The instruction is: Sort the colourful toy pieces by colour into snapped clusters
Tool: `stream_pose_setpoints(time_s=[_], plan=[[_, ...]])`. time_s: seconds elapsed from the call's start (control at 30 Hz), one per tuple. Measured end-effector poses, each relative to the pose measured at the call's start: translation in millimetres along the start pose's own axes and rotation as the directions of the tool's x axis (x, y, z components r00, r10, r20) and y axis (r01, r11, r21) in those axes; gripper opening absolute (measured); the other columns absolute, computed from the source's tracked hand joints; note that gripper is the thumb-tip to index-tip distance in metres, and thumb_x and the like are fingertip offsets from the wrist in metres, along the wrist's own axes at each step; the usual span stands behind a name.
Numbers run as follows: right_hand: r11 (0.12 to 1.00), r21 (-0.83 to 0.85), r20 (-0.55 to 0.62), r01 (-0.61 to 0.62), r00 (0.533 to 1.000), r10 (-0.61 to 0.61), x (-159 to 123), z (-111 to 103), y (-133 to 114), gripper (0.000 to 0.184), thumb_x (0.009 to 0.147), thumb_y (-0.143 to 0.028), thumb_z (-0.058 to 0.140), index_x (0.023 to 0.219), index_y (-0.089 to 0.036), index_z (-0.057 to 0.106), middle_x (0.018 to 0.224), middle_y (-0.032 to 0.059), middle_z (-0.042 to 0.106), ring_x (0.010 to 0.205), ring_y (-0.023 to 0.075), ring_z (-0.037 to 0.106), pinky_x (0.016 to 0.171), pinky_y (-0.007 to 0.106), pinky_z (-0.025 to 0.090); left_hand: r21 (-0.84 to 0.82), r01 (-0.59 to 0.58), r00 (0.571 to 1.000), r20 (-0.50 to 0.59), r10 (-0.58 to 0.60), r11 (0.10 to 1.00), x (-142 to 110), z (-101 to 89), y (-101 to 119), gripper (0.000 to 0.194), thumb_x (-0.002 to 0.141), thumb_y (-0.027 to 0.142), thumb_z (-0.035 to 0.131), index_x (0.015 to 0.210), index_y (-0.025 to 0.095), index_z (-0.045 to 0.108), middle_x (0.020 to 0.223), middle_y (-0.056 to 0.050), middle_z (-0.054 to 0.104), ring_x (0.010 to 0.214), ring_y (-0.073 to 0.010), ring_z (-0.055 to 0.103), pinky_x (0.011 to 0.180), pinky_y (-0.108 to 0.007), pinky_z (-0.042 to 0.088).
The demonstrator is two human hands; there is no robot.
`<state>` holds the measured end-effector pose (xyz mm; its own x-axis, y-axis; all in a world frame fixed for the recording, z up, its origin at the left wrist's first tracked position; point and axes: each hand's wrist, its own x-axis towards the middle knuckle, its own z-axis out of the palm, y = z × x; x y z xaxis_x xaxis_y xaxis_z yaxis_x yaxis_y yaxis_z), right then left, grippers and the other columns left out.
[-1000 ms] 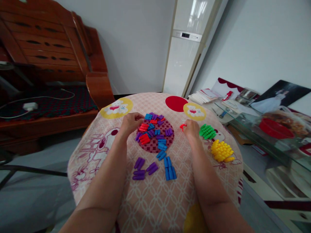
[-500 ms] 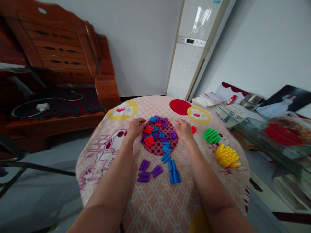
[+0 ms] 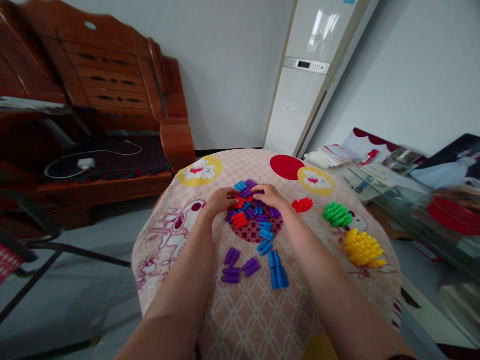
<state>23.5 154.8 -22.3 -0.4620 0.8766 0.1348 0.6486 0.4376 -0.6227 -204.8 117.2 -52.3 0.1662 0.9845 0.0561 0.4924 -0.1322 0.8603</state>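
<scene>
A mixed heap of small red, blue and purple plastic pegs (image 3: 252, 216) lies in the middle of a round table under a patterned cloth (image 3: 243, 310). My left hand (image 3: 221, 200) rests at the heap's left edge, fingers curled onto red pegs. My right hand (image 3: 270, 196) reaches over the heap's top, fingers bent down among the pieces; what they grip is hidden. Sorted groups lie around: red pegs (image 3: 302, 204), green pegs (image 3: 338, 214), yellow pegs (image 3: 363, 247), blue pegs (image 3: 278, 269) and purple pegs (image 3: 237, 264).
A wooden bench (image 3: 93, 115) with a white charger and cable stands at the left. A tall white air conditioner (image 3: 300, 80) is behind the table. A glass table (image 3: 423, 220) with a red bowl and papers is at the right. A dark chair frame (image 3: 33, 235) sits lower left.
My right hand left the small red group at the right and moved left over the mixed heap, close to my left hand. The camera view shifted, moving the table rightward in frame.
</scene>
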Motion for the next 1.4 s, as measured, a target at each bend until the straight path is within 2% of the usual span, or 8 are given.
stream_pose_setpoints(time_s=[0.1, 0.3, 0.47, 0.7, 0.87, 1.07, 1.23, 1.4], plan=[[0.986, 0.133, 0.014, 0.102, 0.994, -0.104, -26.7, -5.3, -3.0, 0.018, 0.075, -0.01, 0.067, 0.085, -0.02, 0.079, 0.116, 0.0054, 0.076, 0.118, 0.0206, 0.066, 0.108, 0.035, 0.044, -0.054, -0.007, 1.0, 0.029, 0.009, 0.999, 0.3, -2.0, -2.8, 0.042, 0.066, 0.035, 0.07, 0.103, 0.015, 0.075, 0.092, -0.007, 0.078, 0.082, -0.0235, 0.072, 0.074, -0.033, 0.058], [0.942, 0.323, 0.031, 0.091, 0.994, -0.107, -81.1, -22.8, -3.2, 0.017, 0.078, -0.022, 0.063, 0.083, -0.02, 0.079, 0.102, 0.0052, 0.079, 0.101, 0.0209, 0.072, 0.099, 0.037, 0.05, -0.128, 0.003, 0.997, 0.077, 0.007, 0.992, -3.0, -6.2, 2.8, 0.046, 0.059, 0.039, 0.075, 0.098, 0.016, 0.076, 0.087, -0.006, 0.078, 0.078, -0.0234, 0.071, 0.073, -0.035, 0.059], [0.898, 0.438, -0.14, 0.031, 0.99, 0.034, -105.9, -23.1, 0.5, 0.021, 0.077, -0.031, 0.063, 0.084, -0.019, 0.079, 0.092, 0.0062, 0.08, 0.089, 0.0211, 0.073, 0.087, 0.035, 0.056, -0.198, 0.009, 0.993, 0.114, 0.014, 0.98, -9.1, -12.0, 6.8, 0.042, 0.058, 0.037, 0.076, 0.096, 0.017, 0.077, 0.081, -0.004, 0.077, 0.074, -0.0209, 0.069, 0.07, -0.033, 0.058], [0.922, 0.386, -0.38, 0.012, 0.913, 0.147, -113.3, -12.6, -5.8, 0.026, 0.078, -0.036, 0.06, 0.087, -0.019, 0.077, 0.089, 0.0061, 0.079, 0.087, 0.022, 0.073, 0.082, 0.034, 0.056, -0.263, -0.021, 0.993, 0.104, 0.05, 0.964, -14.0, -16.7, 25.3, 0.05, 0.06, 0.033, 0.078, 0.105, 0.014, 0.075, 0.092, -0.009, 0.077, 0.079, -0.0193, 0.069, 0.072, -0.032, 0.057], [0.906, 0.42, -0.388, 0.059, 0.914, 0.121, -110.0, 0.5, -21.9, 0.032, 0.08, -0.042, 0.067, 0.102, -0.021, 0.076, 0.097, 0.006, 0.078, 0.087, 0.0204, 0.073, 0.08, 0.032, 0.058, -0.387, -0.054, 0.982, 0.147, 0.119, 0.92, -12.2, 4.6, 55.6, 0.055, 0.065, 0.034, 0.078, 0.116, 0.012, 0.071, 0.106, -0.013, 0.076, 0.083, -0.0197, 0.07, 0.075, -0.033, 0.057], [0.719, 0.695, -0.279, -0.017, 0.915, 0.291, -106.6, 8.9, -25.0, 0.043, 0.075, -0.048, 0.07, 0.106, -0.018, 0.072, 0.061, -0.0008, 0.069, 0.049, 0.0149, 0.063, 0.043, 0.023, 0.05, -0.416, -0.135, 0.964, 0.154, 0.216, 0.899, -7.7, 41.2, 75.2, 0.044, 0.068, 0.03, 0.075, 0.107, 0.012, 0.073, 0.101, -0.011, 0.076, 0.089, -0.0219, 0.071, 0.08, -0.035, 0.059], [0.797, 0.593, -0.462, -0.114, 0.763, 0.453, -112.7, -25.7, -6.1, 0.029, 0.071, -0.039, 0.064, 0.085, -0.016, 0.073, 0.057, 0.0008, 0.067, 0.044, 0.0152, 0.06, 0.039, 0.022, 0.045, -0.295, -0.158, 0.982, 0.055, 0.182, 0.942, -7.8, 41.9, 74.3, 0.038, 0.072, 0.032, 0.069, 0.104, 0.013, 0.074, 0.098, -0.009, 0.076, 0.085, -0.0209, 0.071, 0.077, -0.035, 0.059], [0.856, 0.236, -0.662, -0.46, 0.569, 0.488, -123.7, -67.5, 31.9, 0.029, 0.069, -0.033, 0.06, 0.083, -0.015, 0.077, 0.074, 0.0087, 0.076, 0.071, 0.0247, 0.072, 0.06, 0.029, 0.055, -0.162, -0.137, 0.991, -0.022, 0.135, 0.977, -7.2, 16.3, 59.1, 0.042, 0.073, 0.039, 0.068, 0.105, 0.012, 0.074, 0.088, -0.008, 0.076, 0.074, -0.0188, 0.068, 0.069, -0.031, 0.056]])
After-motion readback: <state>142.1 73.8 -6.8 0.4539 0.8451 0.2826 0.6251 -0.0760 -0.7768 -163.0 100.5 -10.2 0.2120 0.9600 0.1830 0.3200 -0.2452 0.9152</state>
